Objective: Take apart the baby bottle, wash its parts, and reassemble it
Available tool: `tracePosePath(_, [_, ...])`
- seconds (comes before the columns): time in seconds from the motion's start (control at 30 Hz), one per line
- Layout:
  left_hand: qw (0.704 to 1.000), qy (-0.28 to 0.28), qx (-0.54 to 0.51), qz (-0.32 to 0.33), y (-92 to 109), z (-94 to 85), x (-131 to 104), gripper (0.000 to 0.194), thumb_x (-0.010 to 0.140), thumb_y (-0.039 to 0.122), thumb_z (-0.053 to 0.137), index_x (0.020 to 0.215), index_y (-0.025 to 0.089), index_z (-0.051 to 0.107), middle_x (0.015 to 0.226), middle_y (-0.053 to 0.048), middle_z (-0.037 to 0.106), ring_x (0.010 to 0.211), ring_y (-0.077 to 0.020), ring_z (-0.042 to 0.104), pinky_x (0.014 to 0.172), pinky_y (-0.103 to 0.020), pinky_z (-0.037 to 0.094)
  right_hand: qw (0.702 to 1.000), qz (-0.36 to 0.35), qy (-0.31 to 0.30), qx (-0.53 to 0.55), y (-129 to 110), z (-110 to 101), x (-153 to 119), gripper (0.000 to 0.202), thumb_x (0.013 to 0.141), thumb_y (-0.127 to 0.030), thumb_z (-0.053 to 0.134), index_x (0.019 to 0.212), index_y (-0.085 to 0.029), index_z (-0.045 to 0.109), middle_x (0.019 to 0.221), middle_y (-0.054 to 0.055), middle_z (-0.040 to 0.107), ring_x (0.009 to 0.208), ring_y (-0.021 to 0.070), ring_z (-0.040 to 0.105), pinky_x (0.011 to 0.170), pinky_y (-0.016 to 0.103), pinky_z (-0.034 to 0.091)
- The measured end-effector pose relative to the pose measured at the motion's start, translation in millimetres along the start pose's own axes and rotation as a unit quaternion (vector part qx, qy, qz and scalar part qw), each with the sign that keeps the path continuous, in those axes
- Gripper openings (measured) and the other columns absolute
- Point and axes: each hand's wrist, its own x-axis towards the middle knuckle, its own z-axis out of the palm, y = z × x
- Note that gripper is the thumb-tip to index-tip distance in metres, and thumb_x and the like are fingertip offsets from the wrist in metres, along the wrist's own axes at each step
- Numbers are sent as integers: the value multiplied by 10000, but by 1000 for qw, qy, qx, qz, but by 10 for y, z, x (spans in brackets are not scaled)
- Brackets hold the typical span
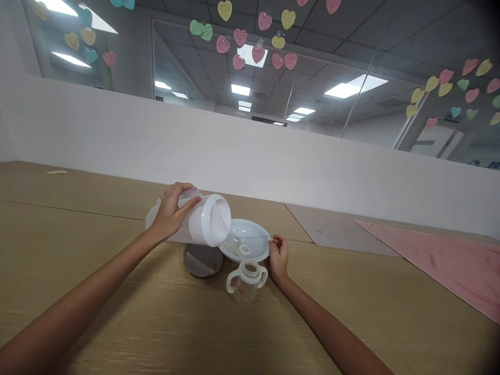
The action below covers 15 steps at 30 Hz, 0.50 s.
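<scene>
A white cylindrical container point(191, 221) lies tilted on its side in the air, its round end facing right, with my left hand point(174, 208) wrapped round its upper side. Below it sits a dark round lid-like disc point(203, 260). My right hand point(279, 255) is at the right edge of a pale oval bowl point(255, 234), its fingers curled; a thin line runs from them across the bowl. Inside the bowl are a white ring point(244, 251) and a clear piece. In front stands a clear bottle point(245, 289) with white handles and an open neck.
The brown table covering point(117, 323) has seams. A grey sheet point(336, 226) and a pink cloth point(449, 260) lie to the right. A small pale scrap point(57, 172) is at the far left. Behind runs a white wall point(234, 156) under glass with heart-shaped notes.
</scene>
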Motion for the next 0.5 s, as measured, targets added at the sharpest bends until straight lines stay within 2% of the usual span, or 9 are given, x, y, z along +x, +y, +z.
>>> tracePosePath(0.17, [1000, 1, -21, -14, 15, -8, 2, 295, 798, 455, 488, 973, 224, 544, 1019, -26, 564, 999, -219, 504, 927, -384, 337, 998, 41, -35, 28, 26, 31, 3, 252, 764, -376, 485, 933, -189, 485, 846, 41, 559, 773, 185, 534, 688, 309, 442])
tracePosePath(0.3, [999, 11, -34, -29, -40, 18, 19, 312, 776, 472, 507, 965, 230, 561, 1016, -28, 578, 1002, -225, 509, 930, -389, 346, 997, 57, -41, 35, 16, 25, 2, 273, 758, -398, 492, 929, -186, 498, 804, 31, 562, 733, 182, 531, 676, 312, 437])
tracePosePath(0.5, [981, 60, -135, -127, -158, 30, 80, 317, 751, 469, 539, 943, 221, 581, 958, -25, 611, 953, -206, 543, 874, -335, 409, 997, 64, -38, 37, 2, 17, 6, 278, 746, -408, 503, 910, -184, 521, 785, 26, 564, 718, 181, 521, 662, 306, 423])
